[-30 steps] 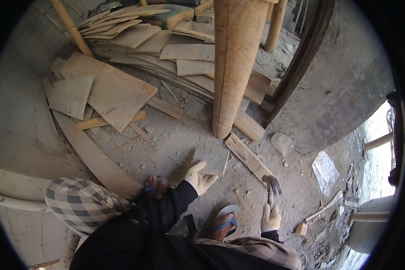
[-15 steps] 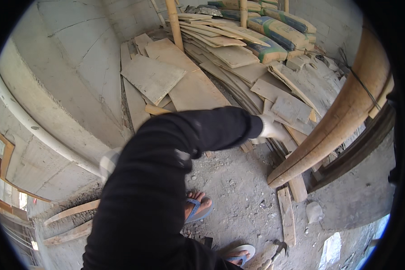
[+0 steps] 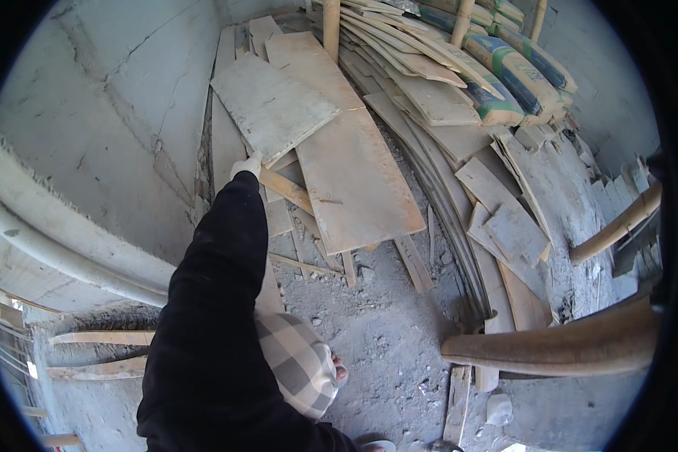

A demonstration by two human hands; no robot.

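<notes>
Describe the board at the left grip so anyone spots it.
Find the cracked wall on the left; right of it lies a large tan sheet. Overlapping the sheet's upper left is a smaller board, greyer, with the gloved left grip at its lower corner.

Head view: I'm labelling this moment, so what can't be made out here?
In the head view:
Left hand: too small to tell how its fingers meet the grey board.
Right hand: outside the picture.
Foot: mostly hidden by the checked trouser leg.
Sandal: mostly cut off by the lower edge.
</notes>
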